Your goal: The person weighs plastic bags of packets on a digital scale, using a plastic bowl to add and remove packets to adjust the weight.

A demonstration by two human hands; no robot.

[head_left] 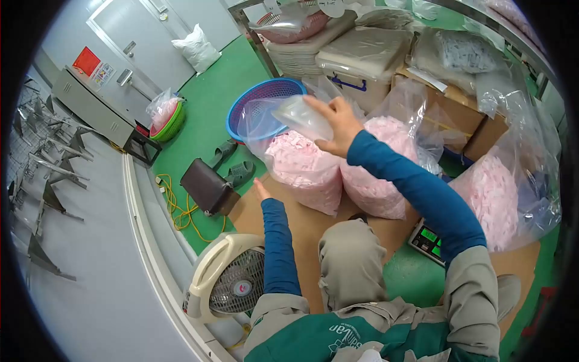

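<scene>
My right hand (341,125) grips a translucent plastic container (301,116), thumb below and fingers above. It is held over the mouth of an open clear bag full of pale pink pieces (304,166). What the container holds, if anything, I cannot make out. Low at the near side of that bag, my left hand (261,190) is stretched out with nothing visible in it, apart from the bag. A second bag of pink pieces (377,181) stands against the first, below my right forearm. Farther right, a third bag of pink pieces (491,199) leans beside a digital scale (428,240) with lit green displays.
Behind the bags is a blue basket (265,99). A lidded plastic box (362,69) and a cardboard carton (461,120) stand under a metal-framed table. To the left are a dark stool (208,186), slippers (241,173), a yellow cable (181,211) and a fan (235,274).
</scene>
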